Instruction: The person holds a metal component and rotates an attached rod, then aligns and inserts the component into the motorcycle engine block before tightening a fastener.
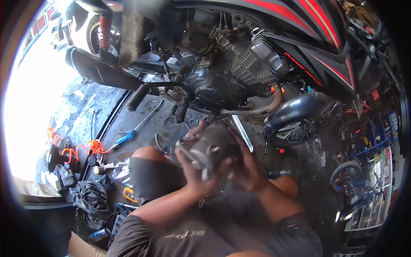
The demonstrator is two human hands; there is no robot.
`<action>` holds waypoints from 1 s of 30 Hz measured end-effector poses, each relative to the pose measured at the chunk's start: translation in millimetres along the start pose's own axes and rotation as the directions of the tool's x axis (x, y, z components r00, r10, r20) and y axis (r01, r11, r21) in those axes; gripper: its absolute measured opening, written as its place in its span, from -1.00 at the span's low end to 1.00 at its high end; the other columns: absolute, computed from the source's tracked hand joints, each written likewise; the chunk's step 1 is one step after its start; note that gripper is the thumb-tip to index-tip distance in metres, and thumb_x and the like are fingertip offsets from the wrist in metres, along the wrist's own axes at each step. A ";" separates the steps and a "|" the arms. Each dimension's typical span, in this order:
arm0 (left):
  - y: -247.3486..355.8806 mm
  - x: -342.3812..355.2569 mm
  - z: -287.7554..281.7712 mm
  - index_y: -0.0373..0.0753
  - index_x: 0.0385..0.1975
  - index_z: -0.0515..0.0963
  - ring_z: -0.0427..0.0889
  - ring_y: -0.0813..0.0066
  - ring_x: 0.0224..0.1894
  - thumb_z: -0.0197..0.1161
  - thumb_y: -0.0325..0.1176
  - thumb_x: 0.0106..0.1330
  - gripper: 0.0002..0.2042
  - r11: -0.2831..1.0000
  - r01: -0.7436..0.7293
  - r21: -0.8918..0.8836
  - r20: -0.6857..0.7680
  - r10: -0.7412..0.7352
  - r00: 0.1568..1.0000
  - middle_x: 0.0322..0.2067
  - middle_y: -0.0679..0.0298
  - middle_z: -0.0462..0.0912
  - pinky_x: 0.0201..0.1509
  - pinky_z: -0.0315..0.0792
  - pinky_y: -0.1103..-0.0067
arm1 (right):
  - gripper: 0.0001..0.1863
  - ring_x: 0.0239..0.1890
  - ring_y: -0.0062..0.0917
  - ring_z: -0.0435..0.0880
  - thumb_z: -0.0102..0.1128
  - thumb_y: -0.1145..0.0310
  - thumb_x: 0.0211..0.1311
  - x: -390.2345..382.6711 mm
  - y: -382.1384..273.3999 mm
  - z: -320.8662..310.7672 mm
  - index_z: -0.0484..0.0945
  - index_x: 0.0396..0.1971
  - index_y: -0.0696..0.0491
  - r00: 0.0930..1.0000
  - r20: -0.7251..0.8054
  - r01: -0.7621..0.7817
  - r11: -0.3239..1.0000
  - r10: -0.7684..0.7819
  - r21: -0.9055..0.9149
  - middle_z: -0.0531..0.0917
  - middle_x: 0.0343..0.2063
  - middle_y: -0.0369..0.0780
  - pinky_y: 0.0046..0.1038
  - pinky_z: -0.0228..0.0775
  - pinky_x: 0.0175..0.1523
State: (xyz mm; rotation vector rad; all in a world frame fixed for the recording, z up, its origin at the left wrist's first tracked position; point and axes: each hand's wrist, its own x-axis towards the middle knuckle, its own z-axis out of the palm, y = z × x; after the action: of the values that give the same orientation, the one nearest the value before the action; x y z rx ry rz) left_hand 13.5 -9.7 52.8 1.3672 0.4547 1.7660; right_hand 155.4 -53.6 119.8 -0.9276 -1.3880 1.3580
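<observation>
A grey metal cylindrical part with flanged lugs is held up above my lap, between both hands. My left hand grips its left side, fingers wrapped round it and thumb toward the lower edge. My right hand holds its right side, partly hidden behind the part. Just beyond stands a motorcycle with a dark engine case, a finned cylinder, a curved exhaust pipe and a red-striped fairing.
A blue-handled air gun and coiled orange hose lie at left, near a black crumpled cloth and yellow tool. A steel bar lies ahead; a small blue bicycle and rack are at right.
</observation>
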 end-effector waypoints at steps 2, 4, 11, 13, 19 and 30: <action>1.9 4.9 4.2 -0.20 0.45 -0.38 -0.06 -0.14 0.51 0.42 -0.23 0.22 0.06 0.953 -0.263 0.147 0.068 0.256 0.964 0.42 -0.16 -0.04 0.46 0.02 0.08 | 0.13 0.28 -0.37 0.38 0.42 0.13 0.21 -1.4 -10.4 15.1 -0.25 0.51 0.13 0.987 0.028 0.158 0.961 -0.156 -0.228 0.28 0.31 -0.09 -0.30 0.18 0.37; 11.9 6.4 0.5 -0.22 0.39 -0.21 -0.22 -0.38 0.50 0.42 -0.12 0.18 -0.02 0.967 -0.254 0.018 0.113 0.251 0.961 0.41 -0.38 -0.13 0.46 -0.16 -0.04 | 0.22 0.37 -0.34 0.27 0.49 0.14 0.14 -3.4 -21.5 27.1 -0.30 0.51 0.15 0.978 0.009 0.206 0.964 -0.208 -0.169 0.21 0.36 -0.07 -0.29 0.04 0.44; 69.1 45.3 2.7 -0.35 0.43 -0.02 -0.60 -0.40 0.48 0.38 -0.20 0.05 -0.04 0.962 -0.267 0.047 0.576 0.192 0.794 0.48 -0.33 -0.35 0.46 -0.45 -0.11 | 0.11 0.33 -0.38 0.37 0.54 0.49 0.01 -8.2 -56.3 24.1 -0.07 0.47 0.19 0.970 -0.191 0.150 0.988 -0.151 -0.024 0.32 0.33 -0.12 -0.37 0.24 0.39; 70.2 61.5 -3.7 -0.35 0.42 0.03 -0.58 -0.30 0.51 0.39 -0.17 0.08 -0.07 0.997 -0.066 -0.043 0.636 0.078 0.767 0.49 -0.28 -0.33 0.49 -0.42 -0.03 | 0.09 0.33 -0.39 0.38 0.54 0.50 -0.01 -3.6 -60.5 8.8 -0.03 0.46 0.20 0.964 -0.190 0.188 0.982 -0.187 -0.013 0.34 0.31 -0.12 -0.36 0.24 0.39; 36.3 99.8 10.6 -0.45 0.35 0.22 0.55 0.33 0.14 0.53 -0.31 0.14 -0.18 0.873 0.479 0.087 0.367 -0.475 0.800 0.14 0.01 0.54 0.19 0.47 0.45 | 0.11 0.29 -0.37 0.42 0.58 0.46 -0.15 46.2 -41.0 -35.3 0.08 0.44 0.11 0.949 -0.247 0.162 0.976 -0.194 -0.144 0.37 0.29 -0.12 -0.34 0.31 0.34; -104.2 188.3 -4.9 -0.38 -0.10 0.66 0.72 0.49 -0.14 0.46 -0.42 0.14 -0.67 0.912 0.214 0.350 0.206 -0.298 0.932 -0.24 0.11 0.77 -0.05 0.56 0.52 | -0.40 0.27 -0.47 0.48 0.39 0.44 0.19 183.7 24.1 -96.8 0.45 0.26 0.02 0.877 -0.187 0.258 0.762 -0.442 -0.594 0.57 0.18 -0.17 -0.40 0.33 0.31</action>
State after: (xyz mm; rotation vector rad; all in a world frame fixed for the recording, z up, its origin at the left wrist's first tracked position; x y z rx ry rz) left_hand 39.1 200.3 93.0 1.6521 0.7698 1.3145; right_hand 198.0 150.9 110.9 -1.1225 -1.6291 0.4773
